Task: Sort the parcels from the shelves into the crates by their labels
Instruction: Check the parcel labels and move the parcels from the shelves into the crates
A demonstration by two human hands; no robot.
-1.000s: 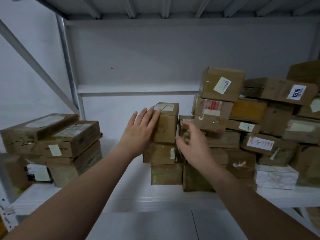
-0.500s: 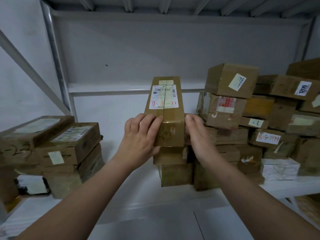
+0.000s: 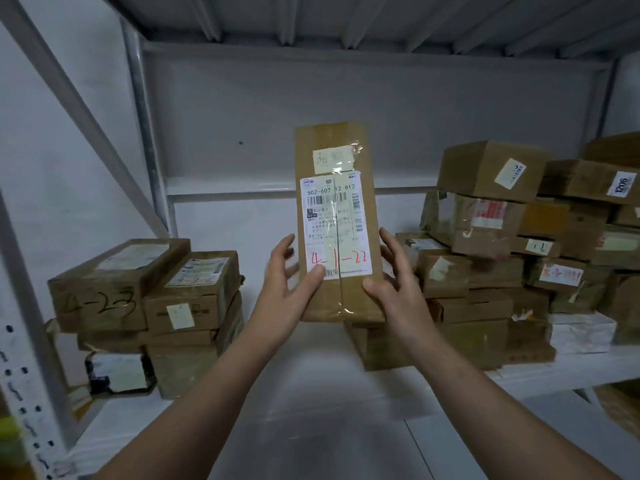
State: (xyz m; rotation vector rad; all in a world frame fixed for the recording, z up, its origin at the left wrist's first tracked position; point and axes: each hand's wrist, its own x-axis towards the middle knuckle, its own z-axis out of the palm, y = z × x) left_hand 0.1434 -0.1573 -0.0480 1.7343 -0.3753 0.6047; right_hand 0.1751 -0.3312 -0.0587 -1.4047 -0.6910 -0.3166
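Observation:
A long brown cardboard parcel (image 3: 335, 161) stands upright in front of me, lifted above the white shelf (image 3: 311, 393). Its white shipping label faces me and reads "4-1-22" in red handwriting. My left hand (image 3: 289, 289) holds the parcel's lower left edge, thumb lying across the label's bottom corner. My right hand (image 3: 394, 289) holds the lower right edge, thumb on the front and fingers behind. The parcel's bottom is near the top of the short stack (image 3: 381, 344) behind it.
A big pile of taped parcels (image 3: 519, 258) fills the shelf's right side. A smaller stack (image 3: 145, 306) sits on the left, one box marked "4-23". A slanted shelf brace (image 3: 79, 109) crosses the left. The upper shelf's underside (image 3: 346, 26) is close overhead.
Both hands reached the top parcel of the middle stack, gripped its sides, then lifted it and tipped it upright so its label faces me.

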